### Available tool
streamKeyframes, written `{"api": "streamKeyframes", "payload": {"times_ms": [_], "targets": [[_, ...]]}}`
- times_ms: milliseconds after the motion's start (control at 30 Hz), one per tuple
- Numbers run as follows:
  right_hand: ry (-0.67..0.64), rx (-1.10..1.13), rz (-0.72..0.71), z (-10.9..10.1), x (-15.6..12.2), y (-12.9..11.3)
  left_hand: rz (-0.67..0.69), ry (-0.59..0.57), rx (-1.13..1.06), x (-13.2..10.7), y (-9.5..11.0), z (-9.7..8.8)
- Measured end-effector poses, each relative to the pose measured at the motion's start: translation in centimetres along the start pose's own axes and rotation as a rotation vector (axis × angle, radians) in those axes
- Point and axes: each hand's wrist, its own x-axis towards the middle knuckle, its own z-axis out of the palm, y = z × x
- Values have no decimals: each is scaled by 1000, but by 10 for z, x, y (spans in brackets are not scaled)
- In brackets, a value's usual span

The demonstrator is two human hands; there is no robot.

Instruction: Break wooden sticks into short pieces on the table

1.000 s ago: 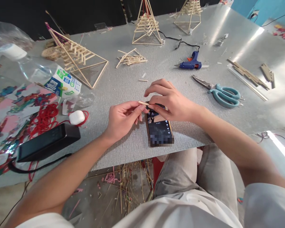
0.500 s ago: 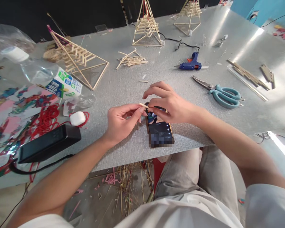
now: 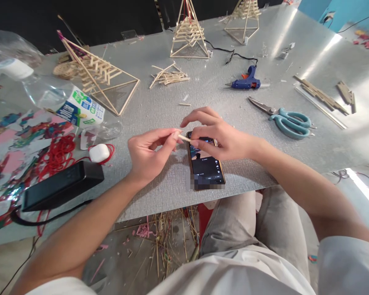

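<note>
Between my two hands is a short wooden stick (image 3: 185, 138), held just above the table. The thumb and fingertips of my left hand (image 3: 152, 153) pinch its left end. My right hand (image 3: 213, 133) grips the other end between thumb and index finger, its remaining fingers arched above. Under the right hand a smartphone (image 3: 206, 166) with a lit screen lies on the grey table (image 3: 160, 196). Beyond the hands rest a small loose stick piece (image 3: 185, 104) and a pile of short sticks (image 3: 174, 77).
Stick pyramids (image 3: 189, 35) stand at the back and left. A blue glue gun (image 3: 246, 83) and blue-handled scissors (image 3: 290, 122) lie to the right. At left are a plastic bottle (image 3: 80, 107), red cord (image 3: 60, 151), a white case (image 3: 99, 153) and a black device (image 3: 61, 184).
My left hand has shifted slightly left along the stick, so more of the stick shows between the hands. My right hand has barely moved.
</note>
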Motion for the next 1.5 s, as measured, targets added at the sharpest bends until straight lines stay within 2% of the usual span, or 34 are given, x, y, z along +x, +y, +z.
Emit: {"api": "streamKeyframes", "payload": {"times_ms": [167, 267, 500, 600, 700, 800, 900, 1000, 1100, 1200, 1333, 1500], "targets": [[130, 26, 85, -9, 1, 7, -55, 61, -193, 11, -6, 1], [164, 9, 109, -11, 1, 10, -51, 72, -137, 16, -8, -2], [191, 5, 145, -8, -1, 19, -71, 8, -58, 36, -12, -18], [199, -2, 148, -8, -1, 21, -38, -46, 165, 43, -19, -27], [206, -11, 147, -9, -1, 24, 22, -38, 581, 46, -34, -38], [200, -20, 157, -9, -1, 25, -12, -17, 901, 46, -50, -50], [191, -23, 168, -7, -2, 26, -43, 9, 1060, 47, -51, -61], [191, -28, 174, -5, -2, 26, 107, 114, 963, 47, -35, -64], [186, -31, 172, -3, -3, 25, 226, 151, 830, 44, -21, -56], [152, -29, 166, 0, -3, 24, 263, 57, 785, 36, -16, -39], [72, -16, 103, 4, -4, 19, 303, -103, 464, 21, -13, -14], [7, 5, 39, 10, -4, 12, 405, -161, 280, 11, -8, -4]]}}
